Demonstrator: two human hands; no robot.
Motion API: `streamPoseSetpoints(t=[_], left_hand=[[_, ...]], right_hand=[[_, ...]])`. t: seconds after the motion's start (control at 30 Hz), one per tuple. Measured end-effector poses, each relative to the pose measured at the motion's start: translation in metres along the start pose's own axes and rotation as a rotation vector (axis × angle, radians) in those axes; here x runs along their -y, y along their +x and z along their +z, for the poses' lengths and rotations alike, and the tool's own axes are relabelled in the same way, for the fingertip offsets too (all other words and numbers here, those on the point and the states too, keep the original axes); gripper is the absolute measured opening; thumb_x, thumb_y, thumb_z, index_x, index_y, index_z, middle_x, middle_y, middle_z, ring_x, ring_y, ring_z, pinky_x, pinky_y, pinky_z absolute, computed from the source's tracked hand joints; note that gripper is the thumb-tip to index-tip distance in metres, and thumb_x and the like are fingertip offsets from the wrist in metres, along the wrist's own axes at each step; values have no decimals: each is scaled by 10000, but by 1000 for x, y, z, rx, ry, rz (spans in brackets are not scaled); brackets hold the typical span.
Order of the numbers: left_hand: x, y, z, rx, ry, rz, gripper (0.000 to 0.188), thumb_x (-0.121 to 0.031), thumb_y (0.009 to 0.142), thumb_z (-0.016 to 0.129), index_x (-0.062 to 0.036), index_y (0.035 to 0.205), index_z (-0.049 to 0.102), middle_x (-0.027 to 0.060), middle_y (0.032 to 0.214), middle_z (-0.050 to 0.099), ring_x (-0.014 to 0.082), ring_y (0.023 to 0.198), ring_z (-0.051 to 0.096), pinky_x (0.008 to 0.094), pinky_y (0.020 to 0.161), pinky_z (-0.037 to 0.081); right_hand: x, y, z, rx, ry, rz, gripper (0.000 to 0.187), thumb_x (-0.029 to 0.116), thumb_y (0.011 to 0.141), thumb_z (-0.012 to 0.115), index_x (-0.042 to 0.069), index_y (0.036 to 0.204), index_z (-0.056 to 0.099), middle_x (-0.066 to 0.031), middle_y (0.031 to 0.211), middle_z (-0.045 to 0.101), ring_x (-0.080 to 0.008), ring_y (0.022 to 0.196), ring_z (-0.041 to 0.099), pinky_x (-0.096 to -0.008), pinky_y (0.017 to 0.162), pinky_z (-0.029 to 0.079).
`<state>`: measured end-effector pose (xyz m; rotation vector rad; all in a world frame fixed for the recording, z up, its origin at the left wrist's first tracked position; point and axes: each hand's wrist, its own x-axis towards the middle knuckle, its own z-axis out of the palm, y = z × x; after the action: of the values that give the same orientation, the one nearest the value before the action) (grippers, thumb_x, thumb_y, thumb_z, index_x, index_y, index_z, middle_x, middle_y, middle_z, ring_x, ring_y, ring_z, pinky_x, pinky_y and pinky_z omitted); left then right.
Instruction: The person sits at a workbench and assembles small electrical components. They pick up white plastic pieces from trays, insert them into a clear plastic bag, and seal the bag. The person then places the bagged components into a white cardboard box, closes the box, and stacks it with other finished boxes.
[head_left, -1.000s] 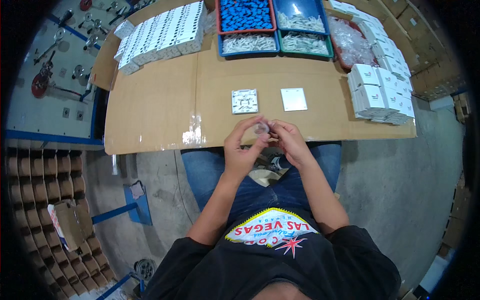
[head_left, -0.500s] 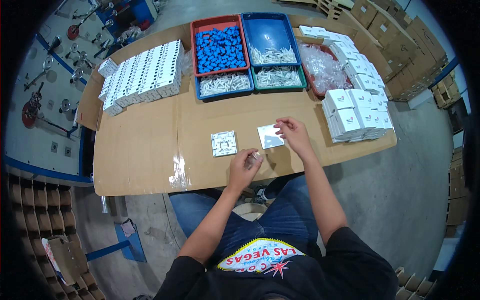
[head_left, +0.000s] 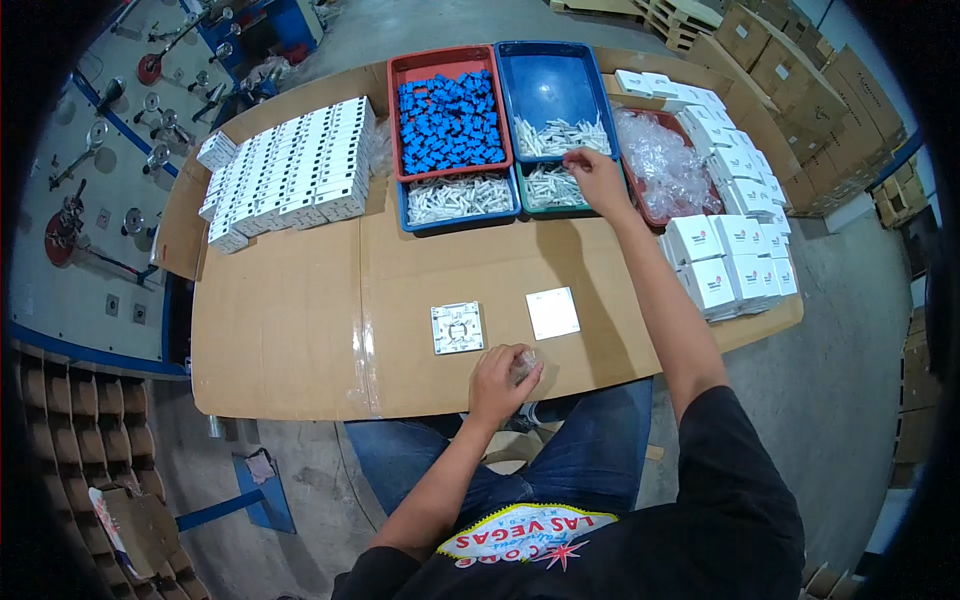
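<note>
My left hand (head_left: 502,376) rests near the front edge of the cardboard-covered table (head_left: 300,320), closed around a small clear plastic bag (head_left: 524,366). My right hand (head_left: 594,176) reaches far forward over the trays, fingers pinched over small white parts at the edge of the green tray (head_left: 551,187) and blue tray (head_left: 556,100). Whether it holds a part I cannot tell. Just beyond my left hand lies a white square switch module (head_left: 458,327), back side up. A plain white square cover plate (head_left: 552,312) lies to its right.
A red tray of blue parts (head_left: 447,118) and a blue tray of white parts (head_left: 457,198) stand at the back. Rows of white boxes (head_left: 290,172) fill the back left. Clear bags (head_left: 661,165) and stacked white boxes (head_left: 728,252) sit right. Cardboard cartons (head_left: 790,90) stand beyond.
My right hand left the bag at my lap, passed the cover plate and stretched out to the trays of white parts. My left hand stayed at the table's front edge with the bag.
</note>
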<state>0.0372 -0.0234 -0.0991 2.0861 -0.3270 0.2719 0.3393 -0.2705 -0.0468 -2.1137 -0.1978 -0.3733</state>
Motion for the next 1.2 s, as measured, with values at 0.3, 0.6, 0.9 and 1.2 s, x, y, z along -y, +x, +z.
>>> streamPoseSetpoints(t=[0.3,0.6,0.9,1.2], left_hand=[[4,2,0,28,41,-4,300,-233,815,798,-36,1008,679,123,835,634,298,792,630,398,720,495],[6,2,1,32,37,20,327,-261,807,814,-56,1017,669,103,839,637,291,801,630,400,742,500],[5,-2,9,-19,43,2,373,-271,796,832,-41,1037,663,128,871,647,307,825,638,403,745,509],[7,-1,1,-84,13,60,401,-190,781,843,-19,1085,644,138,978,669,313,867,661,405,768,530]], right_hand=[[9,66,47,104,-527,-5,217,166,853,701,70,1044,735,-160,1023,742,-353,982,707,-454,837,559],[-22,90,64,-21,-504,91,174,134,821,708,88,984,745,-161,1000,742,-350,981,707,-463,846,554],[-53,90,21,-201,-178,33,237,184,784,834,59,945,711,-99,861,733,-238,781,698,-363,723,538],[55,-113,19,134,372,236,214,107,871,787,-13,1006,673,-47,835,690,-103,708,620,-246,643,482]])
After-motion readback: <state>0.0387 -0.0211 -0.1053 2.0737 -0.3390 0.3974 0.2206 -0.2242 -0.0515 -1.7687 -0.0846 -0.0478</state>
